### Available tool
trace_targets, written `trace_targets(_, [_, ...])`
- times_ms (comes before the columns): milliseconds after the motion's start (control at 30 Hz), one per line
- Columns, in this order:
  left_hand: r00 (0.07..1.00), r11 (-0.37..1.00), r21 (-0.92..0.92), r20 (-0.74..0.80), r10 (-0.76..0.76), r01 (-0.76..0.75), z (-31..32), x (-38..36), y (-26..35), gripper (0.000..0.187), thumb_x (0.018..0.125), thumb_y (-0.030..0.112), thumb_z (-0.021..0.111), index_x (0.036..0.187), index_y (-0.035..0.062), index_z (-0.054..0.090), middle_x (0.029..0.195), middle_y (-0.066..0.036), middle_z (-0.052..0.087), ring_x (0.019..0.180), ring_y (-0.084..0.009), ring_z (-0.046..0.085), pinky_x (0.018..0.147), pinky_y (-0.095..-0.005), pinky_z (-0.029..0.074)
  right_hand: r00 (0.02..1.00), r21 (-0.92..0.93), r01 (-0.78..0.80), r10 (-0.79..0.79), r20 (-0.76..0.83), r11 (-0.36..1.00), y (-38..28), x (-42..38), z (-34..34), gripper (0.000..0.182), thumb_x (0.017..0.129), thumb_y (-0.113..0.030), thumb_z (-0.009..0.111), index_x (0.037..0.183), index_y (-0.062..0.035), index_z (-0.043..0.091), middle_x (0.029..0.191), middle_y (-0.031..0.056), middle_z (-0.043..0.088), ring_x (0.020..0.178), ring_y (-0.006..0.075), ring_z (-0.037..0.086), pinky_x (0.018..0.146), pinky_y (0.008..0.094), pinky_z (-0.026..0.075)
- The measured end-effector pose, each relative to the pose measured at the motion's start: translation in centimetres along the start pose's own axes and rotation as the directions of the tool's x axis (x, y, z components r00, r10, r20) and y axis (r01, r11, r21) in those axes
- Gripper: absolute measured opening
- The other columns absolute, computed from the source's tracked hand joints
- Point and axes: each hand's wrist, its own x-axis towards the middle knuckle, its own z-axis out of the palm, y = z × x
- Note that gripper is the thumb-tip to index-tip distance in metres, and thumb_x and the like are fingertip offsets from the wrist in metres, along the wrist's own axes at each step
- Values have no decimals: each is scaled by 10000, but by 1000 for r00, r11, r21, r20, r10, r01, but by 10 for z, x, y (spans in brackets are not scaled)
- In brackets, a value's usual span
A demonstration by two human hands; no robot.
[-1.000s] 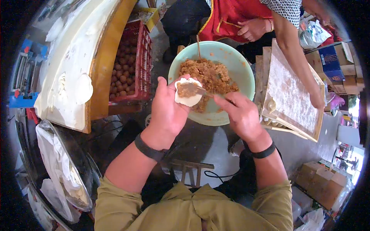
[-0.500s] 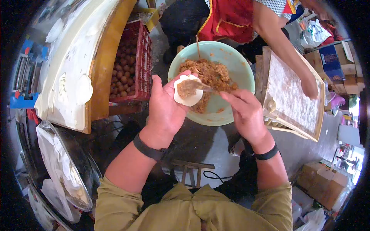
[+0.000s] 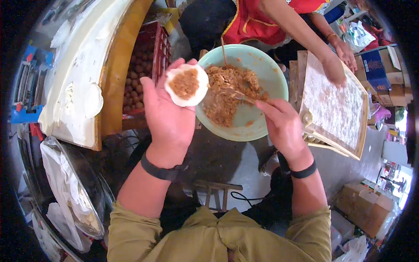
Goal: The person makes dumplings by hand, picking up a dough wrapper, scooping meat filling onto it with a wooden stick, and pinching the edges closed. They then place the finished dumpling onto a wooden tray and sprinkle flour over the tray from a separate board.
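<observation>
While the left hand is held palm up just left of the bowl, a round white dough wrapper is cradled on its fingers, which are curled loosely under the wrapper rather than closed over it. A small mound of brown filling is seen in the middle of the wrapper. The wrapper is held level with the bowl's left rim, partly over a red crate filled with small brown round things.

A thin metal utensil is pinched between the fingers of the right hand, which is closed around its handle. Its tip is set into the heap of brown filling that fills the left and middle part of the pale green bowl. A stick is stood in the filling at the far rim.

To the right of the bowl, a floured wooden tray is laid at a slant, and a few folded dumplings are seen at its near corner. Another person's hands are rested on its far edge. At the left, a flour-dusted board is seen with flat dough pieces on it.
</observation>
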Motion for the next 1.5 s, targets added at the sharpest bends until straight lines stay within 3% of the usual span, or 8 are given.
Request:
trace_targets(267, [966,962,-109,-32,-255,250,5,-13,-19,766,1040,592,306,1382,-79,445,1401,-282,515,1325,-425,486,1173,-488,339,940,-252,-58,138,311,966,-8,18,60,173,843,-108,592,995,-62,660,979,143,638,909,341,648,745,456,551])
trace_targets(367, [952,942,-138,32,-304,305,9,-16,-19,801,1033,615,280,1420,-75,407,1423,-276,498,1344,-401,474,1181,-480,320,999,-147,28,-21,43,989,-13,29,43,167,816,-106,654,981,-83,650,958,127,635,888,329,642,718,454,536])
trace_targets(567, [887,901,-74,229,-402,427,17,-25,-25,849,1012,662,250,1458,-49,378,1438,-241,502,1353,-358,473,1172,-476,319,916,17,286,-268,-299,958,-33,21,22,320,700,-80,786,969,-120,617,976,68,615,855,307,609,741,426,496])
trace_targets(767, [901,887,-167,128,-413,431,28,-35,-30,836,1009,671,242,1464,-16,383,1439,-236,502,1347,-351,482,1164,-489,331,942,174,11,48,-331,985,-34,16,8,393,718,28,665,1089,-101,653,1031,115,610,935,315,581,814,410,487])
trace_targets(867, [900,901,-97,163,-405,424,33,-37,-33,836,1008,673,247,1461,-16,385,1444,-222,502,1350,-343,480,1162,-486,335,958,153,138,-93,-270,979,-30,6,3,391,723,58,623,1084,-80,679,1064,127,605,968,304,578,836,394,487])
trace_targets(1067, [874,882,-92,215,-436,462,34,-39,-47,819,1008,673,249,1475,12,379,1472,-181,486,1381,-325,453,1164,-493,330,952,405,84,47,-304,910,-30,-3,-10,438,730,81,598,1125,-70,712,1155,151,582,1053,310,548,858,388,479])
trace_targets(1367, [861,859,-122,190,-471,497,46,-45,-54,829,1006,682,238,1475,14,382,1475,-181,485,1373,-327,465,1169,-515,320,950,115,-18,52,-306,993,-11,-9,-29,446,738,31,626,1154,-101,719,1142,130,597,1009,313,562,882,409,465])
trace_targets(1500, [840,851,-65,214,-498,521,50,-49,-53,844,1006,681,232,1486,-1,359,1471,-193,487,1359,-342,480,1178,-509,317,926,-63,154,-167,-339,986,-7,-19,-36,377,704,-35,705,1067,-135,733,1063,60,614,951,271,581,812,391,491])
